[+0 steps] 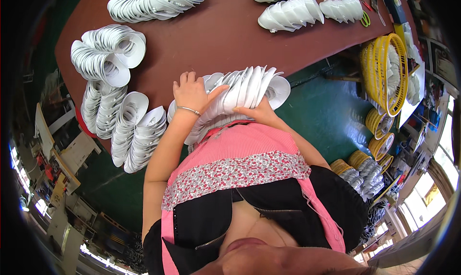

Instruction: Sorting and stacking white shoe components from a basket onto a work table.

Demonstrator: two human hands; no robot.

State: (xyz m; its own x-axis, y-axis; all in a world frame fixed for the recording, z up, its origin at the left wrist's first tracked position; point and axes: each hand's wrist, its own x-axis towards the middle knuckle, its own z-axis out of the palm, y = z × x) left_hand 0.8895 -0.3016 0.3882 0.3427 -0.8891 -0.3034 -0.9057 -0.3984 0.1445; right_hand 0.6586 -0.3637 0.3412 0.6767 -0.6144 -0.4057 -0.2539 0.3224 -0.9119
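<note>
A long stack of nested white curved pieces (245,90), which look like shoe uppers, lies across the table's near edge against my apron. My left hand (194,93) rests at the left part of this stack, fingers apart and raised, thumb stretched over the pieces. Around the stack's right end, my right hand (259,113) is closed. Its thumb shows on the near side, while its fingers are mostly hidden among the pieces. At the far right end, one piece turns its oval opening outward.
More white stacks stand along the left edge of the brown table (201,42) and at its back. Green-handled scissors (366,19) lie at the back right. A yellow basket (367,66) holding white pieces stands to the right, above the green floor (317,102).
</note>
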